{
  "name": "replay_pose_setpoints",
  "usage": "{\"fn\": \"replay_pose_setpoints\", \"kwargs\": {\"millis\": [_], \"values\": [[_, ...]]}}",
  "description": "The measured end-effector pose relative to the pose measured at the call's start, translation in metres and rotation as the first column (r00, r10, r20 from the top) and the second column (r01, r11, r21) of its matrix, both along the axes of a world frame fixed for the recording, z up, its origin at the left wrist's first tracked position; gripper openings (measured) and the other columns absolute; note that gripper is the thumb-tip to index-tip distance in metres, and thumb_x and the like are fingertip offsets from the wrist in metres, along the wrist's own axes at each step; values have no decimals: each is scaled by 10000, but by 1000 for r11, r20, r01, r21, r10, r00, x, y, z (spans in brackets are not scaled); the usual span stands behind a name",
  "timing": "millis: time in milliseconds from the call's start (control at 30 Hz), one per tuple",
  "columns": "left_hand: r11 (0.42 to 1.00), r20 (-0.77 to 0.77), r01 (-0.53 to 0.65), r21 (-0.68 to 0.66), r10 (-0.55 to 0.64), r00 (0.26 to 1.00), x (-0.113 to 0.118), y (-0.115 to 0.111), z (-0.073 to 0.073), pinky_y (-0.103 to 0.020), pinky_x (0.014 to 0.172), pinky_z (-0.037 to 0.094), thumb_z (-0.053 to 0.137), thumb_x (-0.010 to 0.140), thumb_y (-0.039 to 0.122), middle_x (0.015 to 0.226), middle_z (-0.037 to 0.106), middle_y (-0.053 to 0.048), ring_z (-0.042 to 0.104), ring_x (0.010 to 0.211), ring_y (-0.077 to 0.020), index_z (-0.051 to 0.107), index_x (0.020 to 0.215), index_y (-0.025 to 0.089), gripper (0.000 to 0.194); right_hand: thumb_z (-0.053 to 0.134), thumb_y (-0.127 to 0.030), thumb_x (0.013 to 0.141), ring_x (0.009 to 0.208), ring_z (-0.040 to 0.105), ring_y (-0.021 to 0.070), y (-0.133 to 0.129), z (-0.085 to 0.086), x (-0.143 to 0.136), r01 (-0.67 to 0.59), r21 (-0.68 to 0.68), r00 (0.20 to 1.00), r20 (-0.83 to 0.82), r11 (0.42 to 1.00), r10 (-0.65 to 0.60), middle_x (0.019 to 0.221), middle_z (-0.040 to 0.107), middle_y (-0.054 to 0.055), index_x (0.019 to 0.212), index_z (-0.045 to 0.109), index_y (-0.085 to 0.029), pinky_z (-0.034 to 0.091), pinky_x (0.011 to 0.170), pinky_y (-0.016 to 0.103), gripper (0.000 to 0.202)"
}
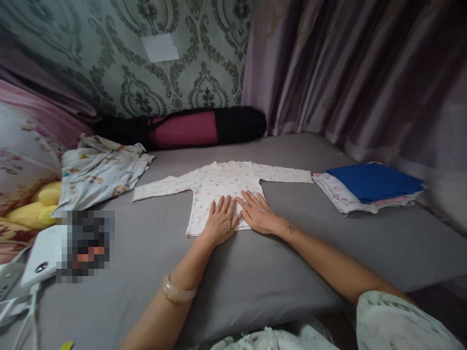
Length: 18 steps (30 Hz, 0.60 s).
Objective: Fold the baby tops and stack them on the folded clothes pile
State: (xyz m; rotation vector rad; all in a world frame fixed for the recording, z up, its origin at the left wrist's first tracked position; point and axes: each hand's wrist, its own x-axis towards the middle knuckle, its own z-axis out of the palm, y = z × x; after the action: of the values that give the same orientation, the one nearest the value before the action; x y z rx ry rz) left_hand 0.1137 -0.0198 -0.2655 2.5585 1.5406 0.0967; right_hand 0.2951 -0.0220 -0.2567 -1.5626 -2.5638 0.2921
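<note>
There's the patterned shirt (228, 180) lying flat, lower half under our left grip (221, 223) and right grip (260, 215)! We're palms-down, fingers spread, clutching nothing.

Around the left forearm (171, 316) I see one thick, glossy, pale bangle (178, 291). The left hand (221, 222) carries small dark markings (226, 228); the right hand (260, 216) has fainter ones, and a darker sign (291, 228) is at its wrist. The right sleeve (397, 318) is whitish, loose, with soft greenish print.
</note>
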Motion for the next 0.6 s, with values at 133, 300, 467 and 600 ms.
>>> {"fn": "replay_pose_setpoints", "kwargs": {"millis": [133, 300, 467, 600], "values": [[999, -53, 23, 29, -21, 998, 0, 0, -1, -548, 1164, 156, 223, 983, 477, 1580, 186, -114, 127, 1463, -310, 247, 1513, 133, 632, 423, -336, 931, 1450, 180, 278, 14, 6, 8, -49, -106, 989, -141, 993, 34, 1565, 251, 125, 1457, 402, -169, 117, 1170, 502, 552], [1000, -91, 18, 15, -16, 996, 2, -1, 2, -548, 1160, 163, 218, 981, 489, 1582, 178, -106, 125, 1462, -316, 245, 1514, 135, 640, 457, -303, 909, 944, 684, 208, 65, 19, 46, -6, -334, 781, -590, 942, -204, 1066, 724, 96, 1102, 691, -169, 526, 867, 358, 332], [1000, -90, 13, -1, -14, 996, 2, -1, 4, -542, 1164, 149, 221, 975, 516, 1584, 172, -107, 111, 1464, -316, 250, 1513, 141, 657, 472, -203, 876, 968, 660, 195, 107, 26, 114, 646, -116, 605, -524, 754, -599, 1055, 714, 116, 1045, 704, -134, 487, 846, 291, 295], [999, -50, 17, -33, -19, 999, 2, 1, 3, -559, 1161, 128, 209, 953, 588, 1586, 153, -116, 92, 1465, -326, 229, 1518, 136, 724, 436, -160, 867, 1089, 595, 278, 110, 26, 156, 816, 45, 576, -131, 576, -807, 1142, 668, 178, 1155, 666, -123, 435, 884, 369, 371]]}}
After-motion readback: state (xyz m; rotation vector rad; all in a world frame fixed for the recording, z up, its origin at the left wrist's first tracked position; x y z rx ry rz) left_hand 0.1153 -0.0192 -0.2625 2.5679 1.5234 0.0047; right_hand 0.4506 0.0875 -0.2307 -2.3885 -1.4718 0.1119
